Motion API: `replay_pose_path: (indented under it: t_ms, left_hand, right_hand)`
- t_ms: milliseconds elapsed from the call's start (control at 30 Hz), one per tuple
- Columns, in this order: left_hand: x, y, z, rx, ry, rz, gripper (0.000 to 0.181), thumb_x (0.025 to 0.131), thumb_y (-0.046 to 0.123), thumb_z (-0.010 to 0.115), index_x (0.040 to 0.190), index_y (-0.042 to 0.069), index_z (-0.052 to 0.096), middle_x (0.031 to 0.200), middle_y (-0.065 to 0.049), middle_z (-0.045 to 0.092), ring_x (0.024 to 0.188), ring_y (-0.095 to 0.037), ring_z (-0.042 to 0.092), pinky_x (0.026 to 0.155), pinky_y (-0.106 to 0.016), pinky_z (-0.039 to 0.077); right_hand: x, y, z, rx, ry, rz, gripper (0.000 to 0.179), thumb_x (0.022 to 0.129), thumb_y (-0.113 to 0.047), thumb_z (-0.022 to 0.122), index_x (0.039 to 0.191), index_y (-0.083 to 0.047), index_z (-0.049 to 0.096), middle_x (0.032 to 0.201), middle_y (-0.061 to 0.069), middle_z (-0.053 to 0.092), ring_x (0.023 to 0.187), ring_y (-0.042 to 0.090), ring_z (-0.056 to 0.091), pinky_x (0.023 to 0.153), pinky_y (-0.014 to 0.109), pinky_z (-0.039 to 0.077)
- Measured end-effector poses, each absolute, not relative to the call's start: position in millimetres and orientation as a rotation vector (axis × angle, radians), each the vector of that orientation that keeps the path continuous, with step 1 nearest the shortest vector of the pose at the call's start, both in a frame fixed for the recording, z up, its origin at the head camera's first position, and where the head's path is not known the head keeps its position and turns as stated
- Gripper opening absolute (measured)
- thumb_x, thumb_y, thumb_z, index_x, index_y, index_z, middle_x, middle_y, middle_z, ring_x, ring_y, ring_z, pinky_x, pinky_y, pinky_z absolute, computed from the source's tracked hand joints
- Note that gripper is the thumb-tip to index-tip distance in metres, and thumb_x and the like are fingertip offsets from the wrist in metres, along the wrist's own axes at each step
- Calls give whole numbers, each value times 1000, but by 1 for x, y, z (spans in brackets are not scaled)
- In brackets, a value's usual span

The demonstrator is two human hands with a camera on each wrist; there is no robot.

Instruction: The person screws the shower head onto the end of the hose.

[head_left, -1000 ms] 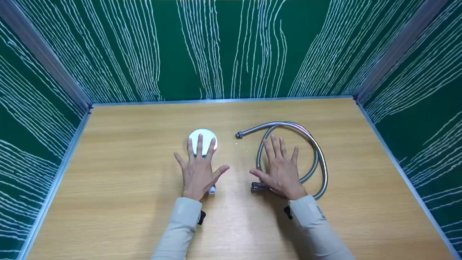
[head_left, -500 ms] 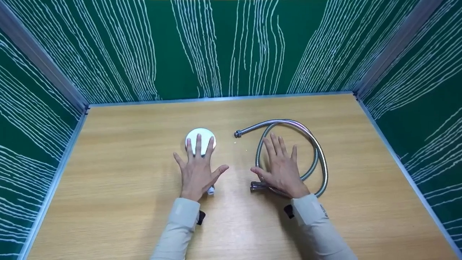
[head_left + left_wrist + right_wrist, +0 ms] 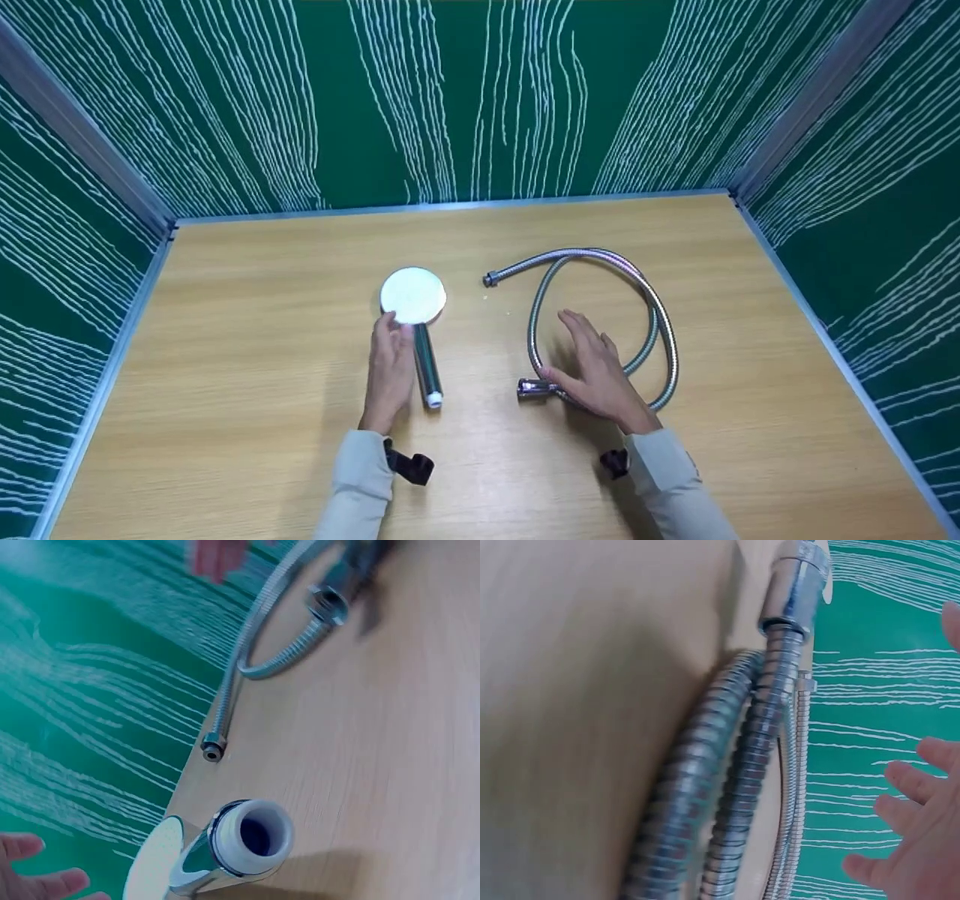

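A hand shower (image 3: 426, 358) with a round white face and a chrome handle lies on the table, its white threaded end toward me. Just left of its handle is my left hand (image 3: 388, 367), turned on edge with loosely bent fingers; the left wrist view shows a gap between fingers and handle. To the right lies a coiled metal shower hose (image 3: 671, 337). Over its near left part hovers my right hand (image 3: 596, 375), fingers apart and relaxed, gripping nothing. The hose's conical chrome end (image 3: 791, 589) lies by my right thumb; its small nut end (image 3: 213, 747) points left.
The wooden table (image 3: 247, 315) is bounded by metal edging (image 3: 450, 205) and green walls (image 3: 352, 142) with white streaks at the back and sides. A black strap mount (image 3: 411, 466) sits at my left wrist, another (image 3: 615, 463) at my right.
My left hand has left its flat, spread pose above the hand shower, shifted left and turned on edge, uncovering the handle. My right hand has tilted and its fingers have drawn back slightly.
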State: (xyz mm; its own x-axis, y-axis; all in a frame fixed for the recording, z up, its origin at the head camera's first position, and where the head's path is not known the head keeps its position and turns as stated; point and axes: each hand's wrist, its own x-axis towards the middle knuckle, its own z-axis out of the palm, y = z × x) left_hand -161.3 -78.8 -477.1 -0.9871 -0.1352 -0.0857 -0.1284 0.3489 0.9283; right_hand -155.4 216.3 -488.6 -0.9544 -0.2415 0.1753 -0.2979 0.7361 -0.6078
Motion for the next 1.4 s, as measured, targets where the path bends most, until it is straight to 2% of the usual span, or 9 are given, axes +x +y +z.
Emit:
replay_pose_path:
  t_ms: [67, 167, 300, 467, 700, 833, 967, 1167, 1400]
  left_hand:
    - [-161, -82, -481, 345, -2521, -1842, 54, 103, 42, 27, 144, 7, 25, 146, -19, 36, 134, -35, 38, 110, -50, 33]
    - [-161, -84, -489, 488, -2444, -1968, 45, 103, 36, 29, 136, 5, 32, 124, -20, 50, 105, -31, 57, 89, -40, 49]
    - [-161, -84, -498, 647, -2299, -2175, 36, 102, 23, 33, 129, 0, 36, 108, -20, 53, 81, -23, 58, 66, -28, 50]
    - [-162, -80, -506, 754, -2103, -2449, 45, 102, 23, 33, 136, -6, 29, 120, -26, 51, 93, -22, 59, 73, -26, 52]
    - [-163, -73, -515, 740, -1851, -2691, 40, 102, 20, 36, 128, -10, 35, 90, -7, 52, 77, -13, 59, 69, -22, 51]
    - [-163, -71, -519, 718, -1733, -2814, 45, 103, 21, 37, 132, -14, 35, 98, -17, 63, 91, -23, 68, 83, -31, 56]
    - [-165, -70, -523, 763, -1611, -2892, 48, 103, 21, 38, 137, -12, 34, 106, -18, 67, 94, -23, 69, 85, -31, 56]
    - [-165, -67, -528, 674, -1470, -2967, 46, 103, 17, 38, 137, -15, 34, 93, -6, 70, 86, -14, 68, 78, -24, 55]
    - [-163, -64, -527, 599, -1436, -2990, 43, 103, 14, 36, 135, -15, 32, 101, -10, 66, 92, -14, 66, 86, -24, 54]
  right_hand:
    - [-152, 217, -491, 447, -2865, 1030, 84, 82, -37, 72, 147, -7, 27, 151, 18, 32, 141, 35, 28, 112, 64, 16]
    - [-147, 216, -495, 460, -2892, 1022, 80, 82, -35, 73, 144, -7, 32, 149, 18, 37, 138, 35, 32, 112, 60, 21]
    - [-144, 215, -501, 512, -2906, 983, 71, 82, -29, 74, 139, -6, 40, 143, 17, 44, 133, 35, 40, 110, 58, 28]
    - [-142, 212, -507, 599, -2900, 966, 66, 78, -21, 77, 134, -6, 47, 137, 15, 50, 127, 35, 47, 107, 56, 34]
    - [-142, 208, -513, 638, -2903, 902, 44, 76, -16, 78, 117, -11, 62, 130, 12, 55, 123, 33, 50, 103, 55, 38]
    - [-141, 205, -517, 628, -2918, 853, 32, 77, -15, 77, 107, -12, 67, 127, 10, 57, 122, 31, 50, 101, 53, 39]
    - [-141, 200, -519, 614, -2917, 832, 30, 77, -11, 76, 105, -9, 68, 125, 11, 58, 120, 31, 51, 100, 53, 40]
    - [-141, 197, -519, 574, -2931, 847, 28, 77, -8, 75, 105, -6, 69, 120, 11, 60, 116, 30, 53, 101, 50, 41]
    - [-138, 196, -517, 477, -2971, 926, 28, 79, -7, 74, 107, -7, 69, 118, 7, 59, 114, 26, 53, 101, 45, 42]
